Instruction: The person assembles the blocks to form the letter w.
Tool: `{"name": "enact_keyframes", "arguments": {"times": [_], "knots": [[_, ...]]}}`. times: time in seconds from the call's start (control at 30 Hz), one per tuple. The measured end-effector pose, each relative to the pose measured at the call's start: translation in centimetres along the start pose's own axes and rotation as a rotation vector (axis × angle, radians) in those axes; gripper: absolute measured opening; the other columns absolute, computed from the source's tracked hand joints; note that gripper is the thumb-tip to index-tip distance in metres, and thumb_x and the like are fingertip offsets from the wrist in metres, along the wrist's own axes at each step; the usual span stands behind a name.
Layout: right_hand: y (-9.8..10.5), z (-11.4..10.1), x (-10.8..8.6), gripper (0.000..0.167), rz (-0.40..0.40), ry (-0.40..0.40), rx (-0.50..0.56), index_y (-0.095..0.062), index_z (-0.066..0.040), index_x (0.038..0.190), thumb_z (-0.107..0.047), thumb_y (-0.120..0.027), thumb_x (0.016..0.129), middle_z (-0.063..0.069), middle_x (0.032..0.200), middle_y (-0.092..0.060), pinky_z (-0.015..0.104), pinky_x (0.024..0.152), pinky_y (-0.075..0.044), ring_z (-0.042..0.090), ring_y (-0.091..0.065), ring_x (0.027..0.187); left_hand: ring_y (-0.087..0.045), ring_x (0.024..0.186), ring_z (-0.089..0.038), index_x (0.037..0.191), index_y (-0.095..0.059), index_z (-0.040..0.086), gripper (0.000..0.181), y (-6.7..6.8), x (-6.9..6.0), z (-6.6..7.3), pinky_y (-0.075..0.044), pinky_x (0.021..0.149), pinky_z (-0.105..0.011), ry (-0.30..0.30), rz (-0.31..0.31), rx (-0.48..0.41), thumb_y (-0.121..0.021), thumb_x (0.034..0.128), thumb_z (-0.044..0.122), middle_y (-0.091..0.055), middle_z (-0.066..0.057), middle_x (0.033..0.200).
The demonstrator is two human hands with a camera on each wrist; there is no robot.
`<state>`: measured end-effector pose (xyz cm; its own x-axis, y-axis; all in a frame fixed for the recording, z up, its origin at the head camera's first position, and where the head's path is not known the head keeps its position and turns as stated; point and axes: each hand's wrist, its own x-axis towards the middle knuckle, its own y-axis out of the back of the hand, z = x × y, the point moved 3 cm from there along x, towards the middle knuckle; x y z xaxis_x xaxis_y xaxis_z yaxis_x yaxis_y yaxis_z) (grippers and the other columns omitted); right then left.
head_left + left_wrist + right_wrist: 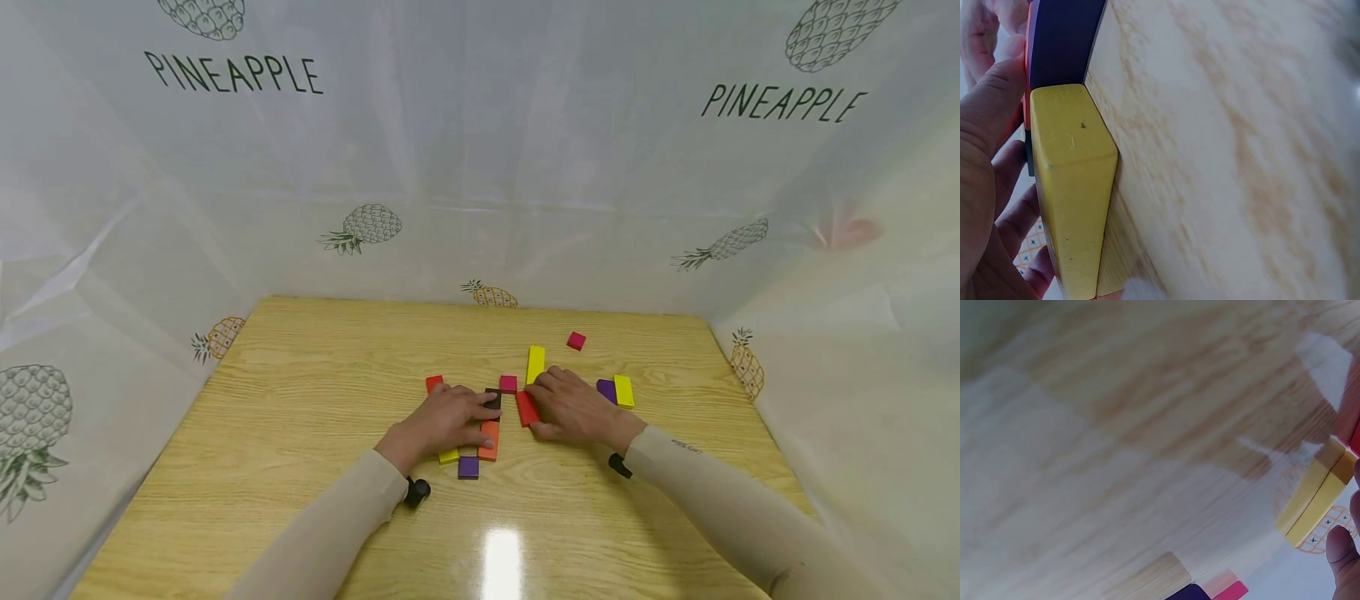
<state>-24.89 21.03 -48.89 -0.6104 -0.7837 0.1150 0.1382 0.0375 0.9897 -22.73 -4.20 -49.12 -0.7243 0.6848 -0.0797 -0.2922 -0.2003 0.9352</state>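
Observation:
My left hand (442, 421) lies over a cluster of coloured blocks. Its fingertips touch a black block (492, 404), while the thumb rests on an orange block (489, 442). Partly under this hand is a yellow block (1075, 169), beside a purple block (468, 468); a red block (434, 382) shows beyond the knuckles. To the right, my right hand (573, 408) holds another red block (528, 409) between thumb and fingers, a small gap from the cluster. A small magenta block (508, 384) sits between the hands, by the black one.
A long yellow block (536, 365) stands out beyond the right hand's fingers. Past that hand are a purple block (607, 391) and a yellow block (624, 392), side by side. Another magenta block (576, 341) lies farther back. A pineapple-print curtain (480, 167) surrounds the wooden table (337, 358).

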Motion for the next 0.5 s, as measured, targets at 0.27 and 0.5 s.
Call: {"name": "enact_keyframes", "arguments": {"times": [0.27, 0.5], "knots": [[-0.03, 0.06, 0.01, 0.057, -0.008, -0.008, 0.001, -0.065, -0.006, 0.135, -0.050, -0.065, 0.099, 0.006, 0.122, -0.065, 0.042, 0.102, -0.050, 0.024, -0.055, 0.110, -0.046, 0.149, -0.025, 0.151, -0.060, 0.034, 0.059, 0.06, 0.00, 0.05, -0.034, 0.117, -0.054, 0.001, -0.003, -0.004, -0.065, 0.0986, 0.060, -0.044, 0.009, 0.166], [-0.03, 0.01, 0.04, 0.058, -0.018, -0.018, 0.016, -0.065, -0.006, 0.136, -0.050, -0.065, 0.099, 0.007, 0.124, -0.065, 0.043, 0.104, -0.050, 0.025, -0.056, 0.111, -0.046, 0.149, -0.025, 0.152, -0.059, 0.033, 0.059, -0.05, -0.01, -0.06, -0.033, 0.118, -0.055, -0.003, 0.000, -0.011, -0.065, 0.0988, 0.059, -0.044, 0.009, 0.166]]}}
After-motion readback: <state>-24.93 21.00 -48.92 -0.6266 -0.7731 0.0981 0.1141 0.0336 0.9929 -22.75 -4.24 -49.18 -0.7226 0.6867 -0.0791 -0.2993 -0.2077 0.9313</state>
